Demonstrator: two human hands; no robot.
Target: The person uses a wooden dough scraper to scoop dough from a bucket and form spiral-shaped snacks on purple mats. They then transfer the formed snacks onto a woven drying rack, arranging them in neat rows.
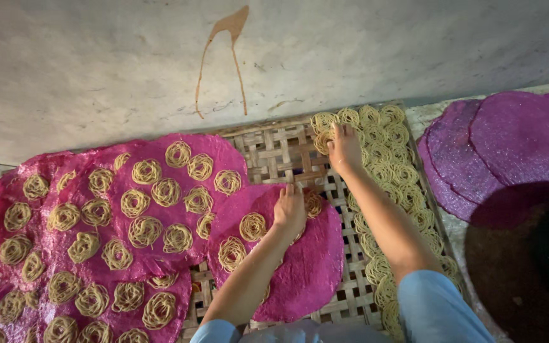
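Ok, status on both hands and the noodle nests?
Left hand flat on pink mat, touching a nest. Right hand on nests on bamboo tray. Nothing in the way.

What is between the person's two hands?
In the head view, only bare woven bamboo tray shows between the left hand on the pink round mat and the right hand on the noodle coils.

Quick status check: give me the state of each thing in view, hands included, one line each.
left hand: palm down, resting on the near pink mat.
right hand: stretched forward, fingers on the noodle coils.
near pink mat: flat on the tray, partly filled.
large pink mats: covered with coils.
noodle coils: packed in rows.
woven tray: flat, middle bare.
purple mats: stacked, bare.
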